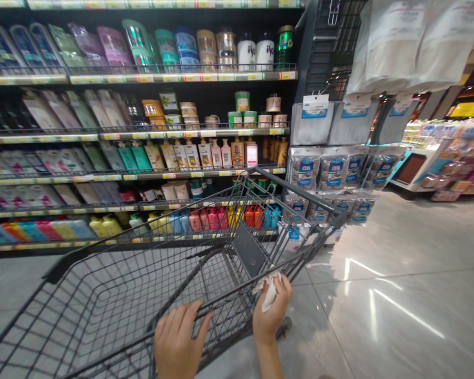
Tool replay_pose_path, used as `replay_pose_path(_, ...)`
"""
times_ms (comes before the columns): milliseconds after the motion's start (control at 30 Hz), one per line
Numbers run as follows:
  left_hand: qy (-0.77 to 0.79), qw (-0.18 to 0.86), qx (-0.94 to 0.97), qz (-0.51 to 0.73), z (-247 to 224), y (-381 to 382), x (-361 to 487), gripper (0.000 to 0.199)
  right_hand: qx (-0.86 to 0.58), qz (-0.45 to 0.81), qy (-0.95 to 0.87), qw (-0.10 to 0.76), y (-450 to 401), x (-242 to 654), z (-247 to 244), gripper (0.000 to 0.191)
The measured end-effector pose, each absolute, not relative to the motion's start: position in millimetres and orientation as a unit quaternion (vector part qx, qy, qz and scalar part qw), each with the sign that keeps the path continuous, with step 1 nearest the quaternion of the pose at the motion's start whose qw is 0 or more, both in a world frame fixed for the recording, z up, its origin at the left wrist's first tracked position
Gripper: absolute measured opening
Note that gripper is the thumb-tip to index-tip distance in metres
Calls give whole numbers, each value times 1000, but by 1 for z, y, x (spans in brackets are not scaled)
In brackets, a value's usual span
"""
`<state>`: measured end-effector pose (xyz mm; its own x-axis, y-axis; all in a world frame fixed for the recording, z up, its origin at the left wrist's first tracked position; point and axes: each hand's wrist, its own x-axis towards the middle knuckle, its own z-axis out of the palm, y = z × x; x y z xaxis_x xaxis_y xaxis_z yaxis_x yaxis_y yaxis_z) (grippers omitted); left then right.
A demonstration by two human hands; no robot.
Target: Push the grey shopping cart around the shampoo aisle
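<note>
A grey wire shopping cart (114,295) stands sideways before me, with no goods in its basket. Its near top rail runs past both of my hands. My left hand (179,337) rests on that rail, fingers over the bar and thumb on the near side. To its right, my right hand (272,308) pinches a crumpled white cloth or tissue (269,295) against the same rail, close to the handle end. The cart's handle bar (296,189) slants across at the upper right of the cart.
Behind the cart, shelves (181,136) hold rows of bottles, jars and tubs. Packaged goods (335,171) hang on a rack at the shelf end. Shiny floor tiles (398,273) lie to the right, with another display (446,152) farther back.
</note>
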<state>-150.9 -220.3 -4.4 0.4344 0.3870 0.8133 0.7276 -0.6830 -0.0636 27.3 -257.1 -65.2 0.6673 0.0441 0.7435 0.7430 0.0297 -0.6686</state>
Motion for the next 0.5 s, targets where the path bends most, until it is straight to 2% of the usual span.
replay_pose_path(167, -364, 209, -817, -395, -7, -219, -151, 18, -654, -239, -299, 653, -262, 23, -75, 17)
replay_pose_path(500, -358, 212, -824, -384, -3, -222, -148, 17, -673, -45, -173, 718, -258, 1, -125, 19)
